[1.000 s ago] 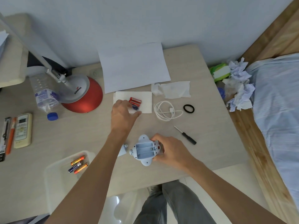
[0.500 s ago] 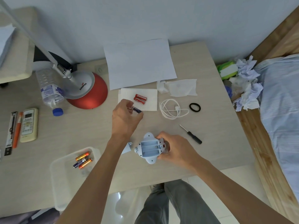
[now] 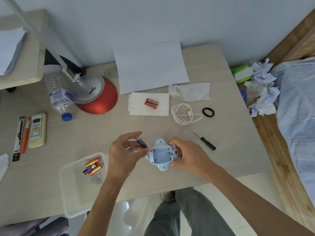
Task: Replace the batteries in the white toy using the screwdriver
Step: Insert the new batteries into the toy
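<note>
Our left hand pinches a blue battery beside the toy; our right hand grips the toy, compartment open, near the surface's front edge; the screwdriver lies rightward; two red batteries wait behind.

The light is soft and even, like daylight, and the whole room looks bright. Shadows are pale; a faint one lies under the lamp on the worktop. The shiny floor shows a white glare spot near the bottom. The picture is fairly sharp in the middle. At the edges, straight lines bend and things look stretched, like the bed and the wall.
</note>
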Available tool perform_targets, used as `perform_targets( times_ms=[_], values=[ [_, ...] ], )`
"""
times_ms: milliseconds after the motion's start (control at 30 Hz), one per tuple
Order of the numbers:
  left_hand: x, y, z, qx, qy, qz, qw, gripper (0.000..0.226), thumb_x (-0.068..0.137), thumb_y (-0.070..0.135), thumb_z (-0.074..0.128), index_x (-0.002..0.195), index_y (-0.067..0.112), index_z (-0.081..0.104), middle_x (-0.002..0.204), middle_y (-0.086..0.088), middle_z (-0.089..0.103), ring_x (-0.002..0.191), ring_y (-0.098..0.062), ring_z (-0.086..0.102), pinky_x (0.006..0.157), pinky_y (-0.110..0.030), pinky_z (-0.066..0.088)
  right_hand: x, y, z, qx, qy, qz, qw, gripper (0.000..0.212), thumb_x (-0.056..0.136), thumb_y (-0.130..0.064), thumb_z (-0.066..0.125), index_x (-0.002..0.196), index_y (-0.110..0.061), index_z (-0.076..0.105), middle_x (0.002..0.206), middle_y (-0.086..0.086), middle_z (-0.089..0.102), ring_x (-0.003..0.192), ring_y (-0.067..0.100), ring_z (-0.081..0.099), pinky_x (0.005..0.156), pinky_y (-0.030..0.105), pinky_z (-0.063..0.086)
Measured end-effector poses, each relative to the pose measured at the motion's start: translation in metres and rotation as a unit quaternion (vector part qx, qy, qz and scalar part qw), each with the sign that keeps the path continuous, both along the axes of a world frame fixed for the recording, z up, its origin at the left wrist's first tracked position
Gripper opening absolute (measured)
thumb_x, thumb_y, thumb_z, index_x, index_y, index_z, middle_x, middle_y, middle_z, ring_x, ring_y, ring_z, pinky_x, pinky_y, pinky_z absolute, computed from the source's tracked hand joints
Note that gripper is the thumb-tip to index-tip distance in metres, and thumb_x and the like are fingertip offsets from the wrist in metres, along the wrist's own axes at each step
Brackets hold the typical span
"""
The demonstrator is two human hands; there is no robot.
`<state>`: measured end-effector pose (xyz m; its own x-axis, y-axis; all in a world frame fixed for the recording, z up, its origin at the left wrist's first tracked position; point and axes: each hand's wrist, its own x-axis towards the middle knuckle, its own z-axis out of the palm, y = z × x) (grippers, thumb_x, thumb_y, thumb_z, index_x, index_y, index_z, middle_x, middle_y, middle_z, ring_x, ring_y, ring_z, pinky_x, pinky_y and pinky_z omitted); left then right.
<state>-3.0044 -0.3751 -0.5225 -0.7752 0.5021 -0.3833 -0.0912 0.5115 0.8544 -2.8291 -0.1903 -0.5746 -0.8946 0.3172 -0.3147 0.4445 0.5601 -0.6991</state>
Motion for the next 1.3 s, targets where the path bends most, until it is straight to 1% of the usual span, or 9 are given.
perform_targets(
  times_ms=[100, 267, 433, 500, 667, 833, 967, 1167, 1300],
  values=[
    [0.012, -0.002, -0.004, 0.006, -0.010, -0.012, 1.000, 0.058, 0.075, -0.003, 0.093, 0.123, 0.026, 0.080, 0.107, 0.006, 0.081, 0.093, -0.014, 0.078, 0.084, -0.032, 0.067, -0.001, 0.000, 0.001, -0.002, -0.004, -0.005, 1.000, 0.043, 0.077, -0.043, 0.084, 0.107, -0.037, 0.055, 0.080, -0.015, 0.063, 0.069, 0.009, 0.057, 0.067, 0.036, 0.054],
    [0.025, 0.007, -0.010, 0.050, -0.024, 0.011, 0.998, 0.057, 0.082, -0.009, 0.085, 0.124, 0.029, 0.079, 0.101, 0.008, 0.083, 0.094, -0.011, 0.078, 0.086, -0.020, 0.062, -0.002, -0.001, 0.002, -0.001, -0.004, -0.005, 1.000, 0.042, 0.077, -0.042, 0.084, 0.106, -0.033, 0.054, 0.077, -0.012, 0.061, 0.069, 0.012, 0.057, 0.066, 0.037, 0.053],
    [0.034, 0.015, -0.018, 0.054, 0.064, -0.058, 0.995, 0.057, 0.088, -0.007, 0.081, 0.127, 0.035, 0.074, 0.108, 0.013, 0.080, 0.096, -0.008, 0.077, 0.091, -0.020, 0.060, -0.004, 0.000, 0.003, 0.005, -0.008, 0.001, 1.000, 0.045, 0.076, -0.042, 0.085, 0.108, -0.034, 0.055, 0.081, -0.013, 0.066, 0.072, 0.012, 0.062, 0.066, 0.035, 0.055],
    [0.036, 0.017, -0.022, 0.035, 0.101, -0.090, 0.990, 0.056, 0.087, -0.001, 0.084, 0.130, 0.035, 0.075, 0.112, 0.016, 0.078, 0.099, -0.007, 0.075, 0.092, -0.026, 0.061, -0.005, 0.000, 0.002, 0.006, -0.009, 0.000, 1.000, 0.046, 0.075, -0.041, 0.086, 0.108, -0.036, 0.055, 0.080, -0.014, 0.065, 0.072, 0.009, 0.062, 0.065, 0.032, 0.054],
    [0.031, 0.020, -0.027, 0.040, 0.182, -0.140, 0.973, 0.041, 0.082, -0.002, 0.088, 0.114, 0.023, 0.083, 0.106, 0.025, 0.073, 0.098, -0.006, 0.072, 0.087, -0.037, 0.062, -0.005, 0.000, 0.001, 0.008, -0.009, -0.003, 1.000, 0.049, 0.074, -0.041, 0.088, 0.111, -0.036, 0.057, 0.075, -0.023, 0.060, 0.068, 0.000, 0.058, 0.063, 0.021, 0.045],
    [0.031, 0.024, -0.040, 0.046, 0.274, -0.198, 0.940, 0.035, 0.077, -0.003, 0.091, 0.104, 0.019, 0.085, 0.109, 0.017, 0.067, 0.100, -0.007, 0.063, 0.087, -0.015, 0.052, -0.006, 0.000, 0.003, 0.007, -0.007, -0.002, 1.000, 0.046, 0.075, -0.040, 0.087, 0.105, -0.038, 0.054, 0.072, -0.022, 0.059, 0.066, 0.000, 0.057, 0.061, 0.021, 0.043],
    [0.030, 0.024, -0.047, 0.029, 0.268, -0.203, 0.942, 0.034, 0.082, 0.003, 0.090, 0.109, 0.023, 0.085, 0.115, 0.012, 0.064, 0.107, -0.007, 0.056, 0.090, -0.010, 0.046, -0.007, 0.001, 0.003, 0.008, -0.011, 0.004, 1.000, 0.045, 0.076, -0.040, 0.087, 0.108, -0.035, 0.056, 0.076, -0.019, 0.061, 0.069, 0.005, 0.060, 0.064, 0.026, 0.048],
    [0.029, 0.025, -0.055, 0.017, 0.265, -0.213, 0.940, 0.028, 0.086, 0.009, 0.089, 0.110, 0.023, 0.086, 0.127, 0.004, 0.058, 0.112, -0.017, 0.060, 0.090, -0.033, 0.061, -0.008, 0.002, 0.002, 0.009, -0.001, 0.007, 1.000, 0.046, 0.075, -0.041, 0.087, 0.107, -0.035, 0.055, 0.077, -0.016, 0.063, 0.068, 0.007, 0.060, 0.062, 0.024, 0.047],
    [0.031, 0.025, -0.057, 0.033, 0.196, -0.205, 0.958, 0.029, 0.082, 0.016, 0.093, 0.109, 0.025, 0.086, 0.131, 0.011, 0.053, 0.117, -0.007, 0.058, 0.086, -0.025, 0.062, -0.007, 0.003, 0.003, 0.013, -0.007, 0.010, 1.000, 0.043, 0.077, -0.042, 0.086, 0.108, -0.033, 0.056, 0.080, -0.012, 0.068, 0.070, 0.010, 0.063, 0.063, 0.029, 0.052]
  ],
)
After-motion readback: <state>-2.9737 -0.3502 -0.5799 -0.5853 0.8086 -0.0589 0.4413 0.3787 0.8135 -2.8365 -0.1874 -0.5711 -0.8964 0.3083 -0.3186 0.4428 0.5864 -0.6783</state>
